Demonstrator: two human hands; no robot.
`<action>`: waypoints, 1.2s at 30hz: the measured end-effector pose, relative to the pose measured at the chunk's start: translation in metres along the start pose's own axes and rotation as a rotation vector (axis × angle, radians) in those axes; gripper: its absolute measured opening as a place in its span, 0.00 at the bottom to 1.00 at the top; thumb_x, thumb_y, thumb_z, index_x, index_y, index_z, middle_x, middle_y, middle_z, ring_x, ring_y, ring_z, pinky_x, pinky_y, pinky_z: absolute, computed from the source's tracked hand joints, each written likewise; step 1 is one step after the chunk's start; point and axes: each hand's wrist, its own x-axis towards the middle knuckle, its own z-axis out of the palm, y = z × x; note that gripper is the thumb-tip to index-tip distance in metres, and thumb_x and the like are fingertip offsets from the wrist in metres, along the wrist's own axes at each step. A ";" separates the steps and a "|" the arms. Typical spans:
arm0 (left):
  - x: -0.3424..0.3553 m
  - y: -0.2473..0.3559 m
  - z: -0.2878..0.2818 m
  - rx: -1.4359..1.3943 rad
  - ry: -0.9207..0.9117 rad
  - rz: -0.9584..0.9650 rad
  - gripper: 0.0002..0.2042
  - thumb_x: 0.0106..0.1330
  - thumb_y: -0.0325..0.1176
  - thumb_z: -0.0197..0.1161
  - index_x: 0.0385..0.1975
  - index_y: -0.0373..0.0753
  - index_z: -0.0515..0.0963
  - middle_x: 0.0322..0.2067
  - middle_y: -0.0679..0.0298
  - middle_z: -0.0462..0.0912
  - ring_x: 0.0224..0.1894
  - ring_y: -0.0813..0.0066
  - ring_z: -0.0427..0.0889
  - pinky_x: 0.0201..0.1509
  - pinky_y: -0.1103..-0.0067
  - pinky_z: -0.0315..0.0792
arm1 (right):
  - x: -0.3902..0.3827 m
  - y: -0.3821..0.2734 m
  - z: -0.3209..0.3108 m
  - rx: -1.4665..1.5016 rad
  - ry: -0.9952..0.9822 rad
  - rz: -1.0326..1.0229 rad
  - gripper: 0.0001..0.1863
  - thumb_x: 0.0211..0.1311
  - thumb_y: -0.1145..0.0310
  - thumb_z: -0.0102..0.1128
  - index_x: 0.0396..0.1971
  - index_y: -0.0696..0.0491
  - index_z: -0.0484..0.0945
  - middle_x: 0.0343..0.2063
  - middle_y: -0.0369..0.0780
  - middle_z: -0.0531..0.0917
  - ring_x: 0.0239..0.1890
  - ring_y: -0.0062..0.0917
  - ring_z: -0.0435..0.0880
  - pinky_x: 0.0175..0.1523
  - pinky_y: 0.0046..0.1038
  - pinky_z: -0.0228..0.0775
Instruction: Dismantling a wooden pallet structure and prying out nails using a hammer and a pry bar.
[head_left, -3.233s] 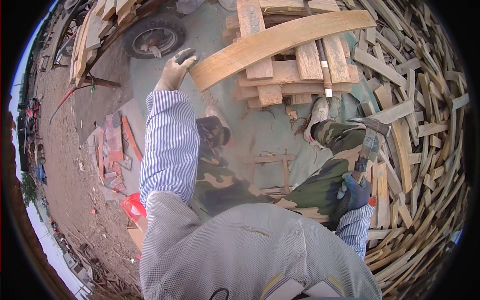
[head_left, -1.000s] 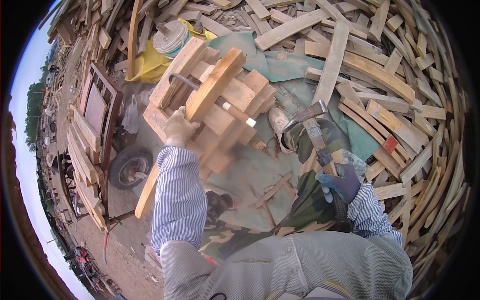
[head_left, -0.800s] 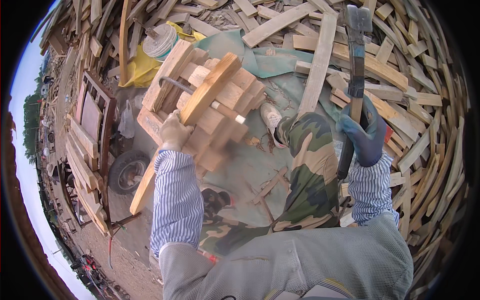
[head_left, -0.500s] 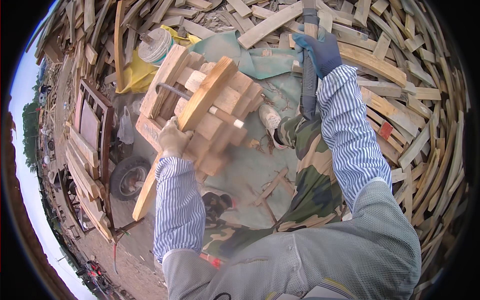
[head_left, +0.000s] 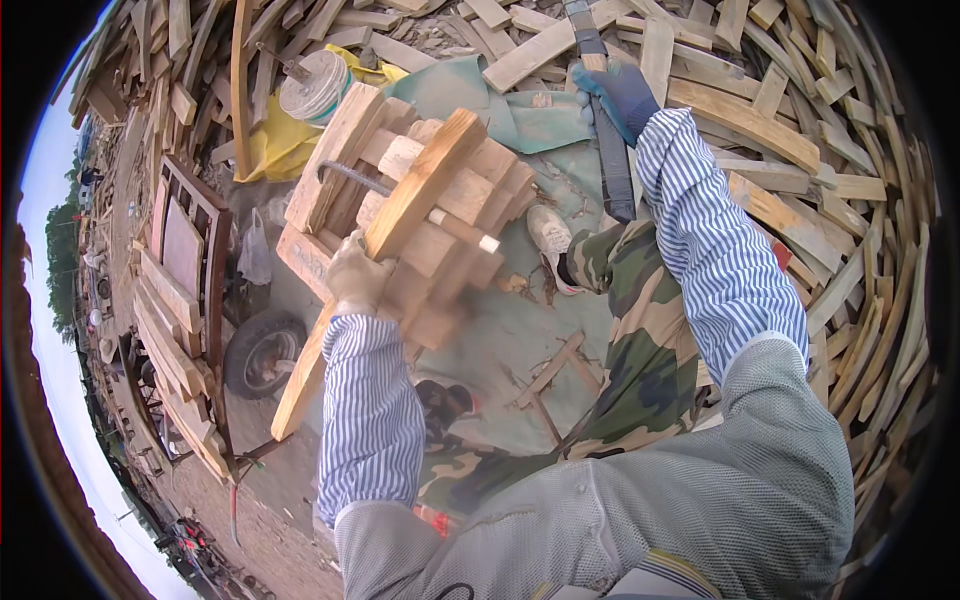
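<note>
My left hand (head_left: 360, 275), in a pale glove, is closed on a long wooden board (head_left: 425, 185). The board lies slantwise over a stack of wooden blocks (head_left: 450, 255). A curved ribbed metal rod (head_left: 355, 178) hooks over the stack, and a round stick with a white tip (head_left: 465, 230) juts out near it. My right hand (head_left: 622, 98), in a blue glove, grips a long dark tool with a wrapped handle (head_left: 612, 165). It is held up to the right of the stack, apart from the board. The tool's far end runs out at the top edge, so its kind is unclear.
Heaps of scrap boards (head_left: 750, 125) lie ahead and along the right. A white bucket (head_left: 315, 88) sits on yellow sheeting behind the stack. To the left are a wheel (head_left: 265, 353) and a wood-loaded cart (head_left: 180, 340). My shoe (head_left: 550, 240) stands on green sheeting close to the stack.
My right hand has shifted slightly left, and the dark tool now tilts with its upper end further left. My left hand keeps its hold on the board.
</note>
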 end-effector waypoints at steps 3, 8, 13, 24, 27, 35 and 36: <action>0.004 -0.002 0.003 -0.019 0.015 0.019 0.32 0.46 0.44 0.74 0.54 0.40 0.76 0.46 0.55 0.83 0.50 0.57 0.82 0.55 0.67 0.75 | -0.013 0.037 0.025 -0.719 -0.123 -0.052 0.19 0.56 0.64 0.63 0.41 0.64 0.77 0.26 0.47 0.84 0.27 0.34 0.85 0.35 0.34 0.79; 0.003 -0.004 0.005 -0.026 0.014 0.007 0.31 0.46 0.43 0.75 0.53 0.40 0.77 0.46 0.55 0.84 0.50 0.56 0.82 0.55 0.66 0.75 | -0.017 0.029 0.025 -0.899 -0.287 -0.053 0.28 0.52 0.55 0.67 0.41 0.67 0.78 0.31 0.49 0.83 0.35 0.37 0.85 0.43 0.39 0.76; 0.001 -0.006 0.000 -0.029 0.032 0.020 0.31 0.45 0.43 0.76 0.52 0.39 0.77 0.45 0.55 0.84 0.49 0.55 0.83 0.55 0.66 0.75 | -0.050 -0.004 0.023 -0.619 -0.027 -0.182 0.20 0.57 0.60 0.63 0.36 0.66 0.78 0.29 0.54 0.84 0.34 0.40 0.86 0.41 0.37 0.78; 0.005 0.003 0.000 -0.014 -0.046 0.015 0.30 0.48 0.44 0.72 0.52 0.39 0.76 0.48 0.54 0.83 0.51 0.55 0.82 0.56 0.66 0.75 | -0.027 0.080 0.031 -0.740 -0.070 0.070 0.26 0.55 0.58 0.66 0.44 0.67 0.77 0.39 0.54 0.84 0.44 0.41 0.85 0.47 0.39 0.77; 0.011 0.003 0.001 -0.016 -0.015 0.020 0.29 0.49 0.44 0.71 0.52 0.39 0.76 0.48 0.54 0.83 0.51 0.56 0.82 0.56 0.66 0.75 | -0.045 0.069 0.034 -0.343 0.025 0.175 0.25 0.51 0.58 0.67 0.44 0.62 0.78 0.39 0.52 0.85 0.41 0.45 0.85 0.48 0.40 0.77; 0.016 0.008 0.014 -0.012 0.071 0.067 0.25 0.51 0.44 0.71 0.47 0.40 0.77 0.47 0.57 0.82 0.51 0.60 0.82 0.55 0.69 0.76 | -0.001 0.133 0.025 -0.333 -0.280 0.229 0.17 0.58 0.64 0.62 0.39 0.63 0.79 0.23 0.45 0.83 0.21 0.34 0.82 0.28 0.33 0.77; 0.019 0.015 0.013 0.012 -0.008 0.076 0.25 0.51 0.44 0.71 0.49 0.40 0.77 0.47 0.58 0.82 0.52 0.61 0.82 0.56 0.69 0.76 | -0.014 0.131 0.011 -0.060 -0.259 0.279 0.07 0.59 0.71 0.59 0.30 0.59 0.80 0.15 0.42 0.78 0.11 0.27 0.75 0.16 0.28 0.69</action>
